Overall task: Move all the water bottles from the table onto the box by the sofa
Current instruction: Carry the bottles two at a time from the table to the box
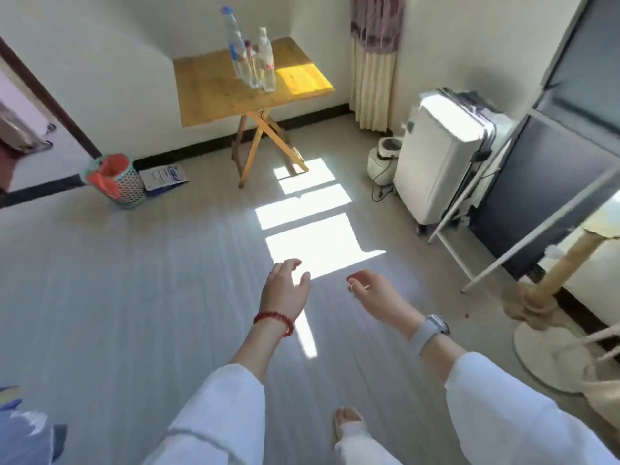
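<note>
Both your hands are out in front of you, empty, over bare grey floor. Your left hand (285,290) has its fingers loosely spread and curled, nothing in it, with a red bead bracelet (273,322) on the wrist. Your right hand (375,293) is also loose, fingers half curled, nothing held, with a grey watch (431,327) on the wrist. White sleeves (214,414) cover both forearms.

The water bottles (251,58) stand well ahead of and above both hands, slightly left of your left hand's line, clustered upright on the wooden folding table (218,92) against the far wall. The tall one has a blue cap (226,10); the smaller clear ones are bunched touching it, exact count hard to tell. None is near either hand.

Sunlight patches (312,226) lie on the floor between your hands and the table. Far ahead-right of your right hand stands a white suitcase (439,156), with a small white appliance (382,159) just beside it. Far ahead-left of your left hand a mesh basket (115,181) sits by the wall. A white rack frame (486,263) sits right of your right hand. One slippered foot (349,421) shows below your hands.
</note>
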Motion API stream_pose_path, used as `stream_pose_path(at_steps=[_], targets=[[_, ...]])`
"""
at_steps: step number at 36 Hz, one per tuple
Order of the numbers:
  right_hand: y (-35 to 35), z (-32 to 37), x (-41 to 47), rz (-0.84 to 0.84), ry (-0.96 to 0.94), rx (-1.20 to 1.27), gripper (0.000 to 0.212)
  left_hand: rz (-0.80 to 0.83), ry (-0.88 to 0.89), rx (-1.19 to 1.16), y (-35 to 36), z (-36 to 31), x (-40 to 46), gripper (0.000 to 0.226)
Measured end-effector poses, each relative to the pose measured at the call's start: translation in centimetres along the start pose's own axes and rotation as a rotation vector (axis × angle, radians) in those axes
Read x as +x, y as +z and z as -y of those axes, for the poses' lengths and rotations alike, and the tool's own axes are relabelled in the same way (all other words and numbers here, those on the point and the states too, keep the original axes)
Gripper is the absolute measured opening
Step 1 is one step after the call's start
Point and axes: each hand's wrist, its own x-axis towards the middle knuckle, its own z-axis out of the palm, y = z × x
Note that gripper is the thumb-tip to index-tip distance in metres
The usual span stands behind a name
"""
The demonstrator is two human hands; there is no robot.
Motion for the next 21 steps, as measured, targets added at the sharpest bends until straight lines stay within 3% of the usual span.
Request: stream_pose_path(at_steps=[9, 21], targets=[[2.3, 13.3, 17.7, 0.123, -0.219, -0.097, 0.027, -0.192, -0.092, -0.001, -8.8, 4.1, 15.6, 0.034], [7.5, 28.5, 43.9, 0.105, -0.25, -0.081, 0.024, -0.285, -0.124, -0.041, -20.4, 14.0, 42.0, 0.03]])
